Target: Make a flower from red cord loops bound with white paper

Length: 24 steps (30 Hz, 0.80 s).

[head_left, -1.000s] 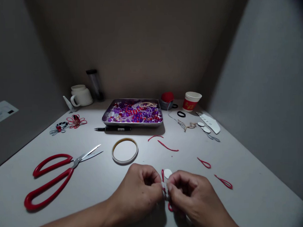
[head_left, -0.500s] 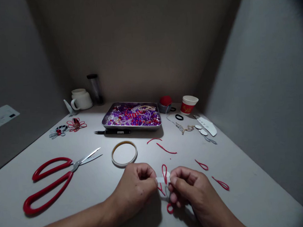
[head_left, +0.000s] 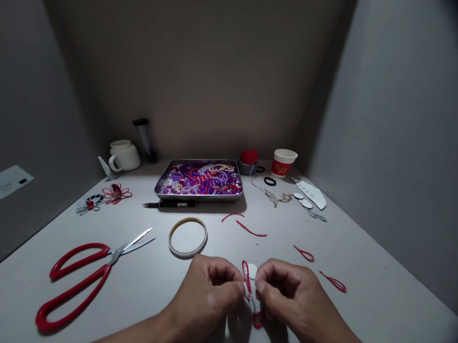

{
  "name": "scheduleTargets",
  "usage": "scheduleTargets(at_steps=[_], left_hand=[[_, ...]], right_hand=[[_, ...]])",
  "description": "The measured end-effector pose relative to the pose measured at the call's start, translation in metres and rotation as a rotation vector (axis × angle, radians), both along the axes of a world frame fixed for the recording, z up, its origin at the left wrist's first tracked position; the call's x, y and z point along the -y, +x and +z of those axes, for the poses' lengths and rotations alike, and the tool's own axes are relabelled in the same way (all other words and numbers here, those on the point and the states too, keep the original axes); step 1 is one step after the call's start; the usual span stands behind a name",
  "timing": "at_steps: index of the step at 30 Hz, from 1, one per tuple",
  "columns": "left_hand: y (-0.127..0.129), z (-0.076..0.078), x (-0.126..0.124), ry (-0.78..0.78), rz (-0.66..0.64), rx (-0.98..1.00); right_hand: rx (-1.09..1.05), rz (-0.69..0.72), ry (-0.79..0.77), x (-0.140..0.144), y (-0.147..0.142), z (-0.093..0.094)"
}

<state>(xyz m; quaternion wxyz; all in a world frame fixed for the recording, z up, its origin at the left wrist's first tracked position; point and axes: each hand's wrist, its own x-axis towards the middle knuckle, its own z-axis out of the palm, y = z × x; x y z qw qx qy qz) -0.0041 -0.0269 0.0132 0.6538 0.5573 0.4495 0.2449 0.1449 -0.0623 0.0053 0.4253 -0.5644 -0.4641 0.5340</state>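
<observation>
My left hand [head_left: 216, 292] is closed in a pinch at the base of a red cord loop [head_left: 245, 272], which stands up between my hands. Close beside it, my right hand [head_left: 291, 292] pinches the other end of a short whitish tape strip [head_left: 251, 291], mostly hidden by the fingertips. Just behind the fingers is a white round disc [head_left: 252, 270]. Below them another red loop [head_left: 257, 320] shows near the right fingers. Two more red cord loops, a nearer one [head_left: 332, 282] and a farther one [head_left: 304, 253], lie to the right.
Red-handled scissors [head_left: 77, 282] lie open at left, near a tape roll [head_left: 188, 238]. Loose red cord pieces [head_left: 251, 229] lie ahead. Behind are a black pen [head_left: 170, 204], a bead-filled metal tray [head_left: 200, 197], a paper cup [head_left: 284, 163] and wire flowers [head_left: 117, 194]. Walls enclose the sides.
My hands have come closer together, mainly the left moving right. The tape strip stretched between them is now mostly covered, and the red loop has shifted slightly left. The view tilted up slightly.
</observation>
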Motion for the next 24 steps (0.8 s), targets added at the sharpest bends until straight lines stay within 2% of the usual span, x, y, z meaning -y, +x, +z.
scheduleTargets(at_steps=[5,8,10,13,15,19,24], left_hand=[[0.002,-0.001,-0.001,-0.006,0.105,-0.047],[0.002,-0.004,-0.003,-0.04,0.187,-0.064],[0.002,-0.004,-0.005,-0.068,0.218,-0.07],[0.002,-0.004,-0.005,-0.087,0.221,-0.087],[0.002,-0.003,-0.004,-0.09,0.208,-0.097],[0.003,-0.002,-0.001,-0.081,0.178,-0.124],[0.003,-0.003,-0.001,-0.046,0.148,-0.102]], right_hand=[[-0.049,-0.017,0.005,-0.001,0.005,-0.003],[-0.028,-0.123,0.09,-0.002,0.011,-0.007],[0.159,-0.157,0.353,-0.001,0.016,-0.01],[0.533,-0.041,0.889,0.0,0.02,-0.014],[0.704,0.043,1.074,0.001,0.02,-0.016],[0.852,0.078,1.105,0.002,0.017,-0.018],[0.822,0.054,1.067,0.001,0.013,-0.019]])
